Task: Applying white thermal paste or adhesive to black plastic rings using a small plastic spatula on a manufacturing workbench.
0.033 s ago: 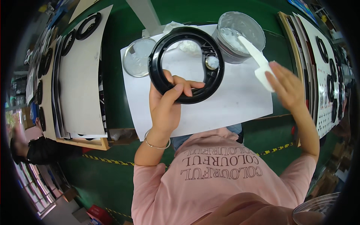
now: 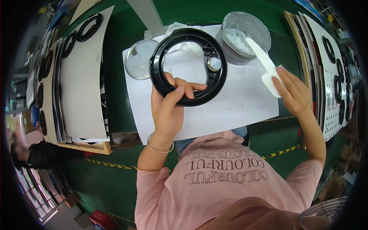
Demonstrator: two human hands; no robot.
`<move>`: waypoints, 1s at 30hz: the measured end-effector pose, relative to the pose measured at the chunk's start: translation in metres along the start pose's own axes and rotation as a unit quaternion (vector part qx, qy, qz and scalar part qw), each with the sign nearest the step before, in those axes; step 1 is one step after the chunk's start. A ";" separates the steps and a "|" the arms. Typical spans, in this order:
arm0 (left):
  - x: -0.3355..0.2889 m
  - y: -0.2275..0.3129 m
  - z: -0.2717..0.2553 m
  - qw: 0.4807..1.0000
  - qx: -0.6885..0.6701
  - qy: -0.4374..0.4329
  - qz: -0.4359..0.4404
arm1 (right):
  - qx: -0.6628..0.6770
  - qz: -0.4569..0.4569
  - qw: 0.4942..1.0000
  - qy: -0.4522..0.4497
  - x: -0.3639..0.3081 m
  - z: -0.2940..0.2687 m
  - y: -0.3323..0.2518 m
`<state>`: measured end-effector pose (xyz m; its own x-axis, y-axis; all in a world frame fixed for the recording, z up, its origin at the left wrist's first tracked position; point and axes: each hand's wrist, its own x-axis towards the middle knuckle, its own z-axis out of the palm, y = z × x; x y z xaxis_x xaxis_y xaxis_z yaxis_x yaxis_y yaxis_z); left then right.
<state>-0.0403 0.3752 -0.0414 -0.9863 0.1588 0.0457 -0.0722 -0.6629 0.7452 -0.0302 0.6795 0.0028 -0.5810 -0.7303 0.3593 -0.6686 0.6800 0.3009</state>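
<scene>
My left hand (image 2: 168, 103) grips a black plastic ring (image 2: 159, 76) by its lower left side, holding it up over a white sheet. At the ring's right inner side, a small round metal-edged part carries a blob of whitish grease (image 2: 215, 63). The fingertips of my right hand (image 2: 294, 90) are closed on the broad end of a white plastic spatula (image 2: 264, 61). Its other end reaches into a grey, translucent tub (image 2: 257, 28) with pale grease inside.
A round clear lid (image 2: 134, 63) lies left of the ring on the white sheet (image 2: 237, 103), near crumpled white tissue (image 2: 174, 27). Boards bearing black rings, one board (image 2: 82, 88) left and one (image 2: 331, 99) right, flank the green table. A person's dark sleeve (image 2: 46, 153) shows far left.
My left hand and the ring have shifted slightly left. My right hand and the spatula's broad end sit a touch lower; the spatula's other end stays in the tub.
</scene>
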 end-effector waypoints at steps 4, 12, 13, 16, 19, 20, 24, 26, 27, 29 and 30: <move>0.000 0.000 -0.004 0.999 -0.002 0.032 0.004 | -0.006 0.015 1.000 -0.026 -0.024 -0.030 -0.005; 0.002 -0.013 0.008 0.992 0.109 -0.023 0.058 | 0.277 0.179 0.935 0.129 -0.005 -0.063 0.003; 0.001 -0.014 0.008 0.989 0.125 -0.046 0.070 | 0.360 0.166 0.906 0.148 0.004 -0.061 0.001; -0.001 -0.011 0.010 0.986 0.139 -0.053 0.075 | 0.340 0.106 0.930 0.095 0.026 -0.061 0.000; -0.001 -0.009 0.012 0.985 0.145 -0.053 0.073 | 0.274 0.049 0.960 0.043 0.037 -0.062 -0.001; -0.002 -0.009 0.011 0.984 0.151 -0.053 0.075 | 0.268 0.029 0.962 0.048 0.039 -0.059 -0.001; -0.003 -0.009 0.010 0.985 0.147 -0.053 0.077 | 0.239 -0.023 0.968 0.066 0.043 -0.054 0.002; -0.002 -0.008 0.011 0.984 0.153 -0.059 0.074 | 0.235 -0.030 0.969 0.064 0.045 -0.055 0.001; -0.002 -0.007 0.011 0.984 0.152 -0.059 0.073 | 0.232 -0.040 0.970 0.064 0.045 -0.055 0.001; -0.001 -0.006 0.013 0.982 0.161 -0.064 0.078 | 0.227 -0.041 0.971 0.064 0.047 -0.056 0.000; -0.001 -0.006 0.013 0.982 0.161 -0.064 0.078 | 0.222 -0.043 0.972 0.065 0.048 -0.057 0.000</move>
<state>-0.0368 0.3883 -0.0371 -0.9534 0.1776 0.2438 0.1492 -0.4247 0.8929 -0.0317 0.6483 0.0704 -0.4695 -0.7489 0.4676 -0.8634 0.5002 -0.0658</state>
